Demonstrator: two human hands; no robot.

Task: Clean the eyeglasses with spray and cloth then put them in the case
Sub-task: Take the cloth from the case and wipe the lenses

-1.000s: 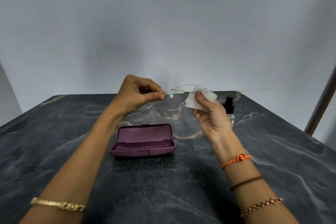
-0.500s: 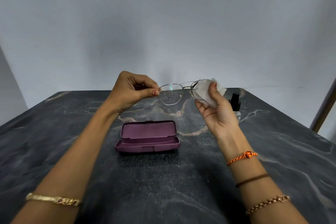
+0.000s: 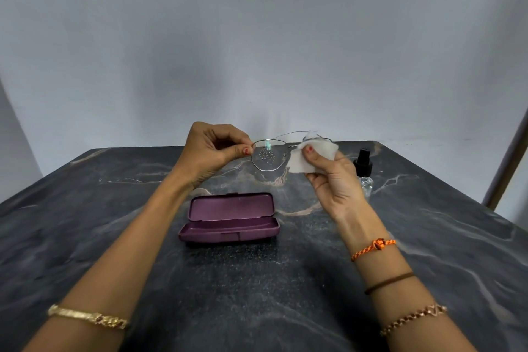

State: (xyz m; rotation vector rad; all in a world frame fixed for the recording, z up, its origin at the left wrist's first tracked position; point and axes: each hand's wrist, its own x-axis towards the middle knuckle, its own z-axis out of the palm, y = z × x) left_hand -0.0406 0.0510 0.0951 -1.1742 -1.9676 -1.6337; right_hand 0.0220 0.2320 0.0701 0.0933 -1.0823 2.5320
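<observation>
Gold links circle your left wrist [image 3: 87, 318] low at the left edge. Further up, your left hand [image 3: 213, 151] is closed into a pinch, thumb and forefinger gripping the left end of the eyeglasses [image 3: 268, 156], which you hold in the air above the dark marbled table [image 3: 85, 223]. Droplets speckle the left lens. Below them the purple case [image 3: 230, 218] lies open on the table, lid tilted back. Your right hand [image 3: 333, 180] has its thumb and fingers folded around a white cloth [image 3: 313, 156], pressing it over the right lens, which is mostly hidden. Just behind that hand stands the spray bottle [image 3: 363, 173], clear with a black nozzle, upright on the table.
</observation>
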